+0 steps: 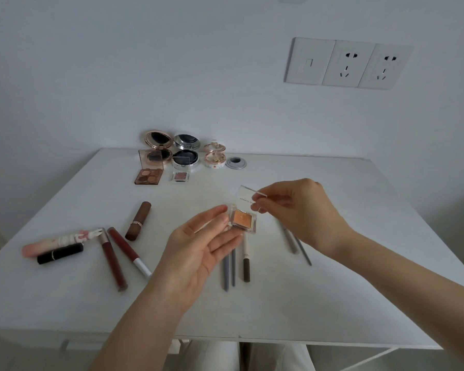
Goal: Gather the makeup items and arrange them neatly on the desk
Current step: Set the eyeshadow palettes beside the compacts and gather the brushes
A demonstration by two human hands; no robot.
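At frame centre, an orange eyeshadow case (243, 220) is being pinched by the left hand (198, 247), its clear lid (245, 195) by the right hand (303, 210).

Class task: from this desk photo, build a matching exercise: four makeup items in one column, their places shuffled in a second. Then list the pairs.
Column 1
1. small clear square case of orange eyeshadow
2. brown cylindrical lipstick tube
3. black lipstick tube
4. round silver compact

Column 2
A. open, at the white desk's back edge
B. beside a pink tube, far left
C. held by the left hand, its clear lid pinched by the right hand
D. lying alone, left of centre

Pairs: 1-C, 2-D, 3-B, 4-A
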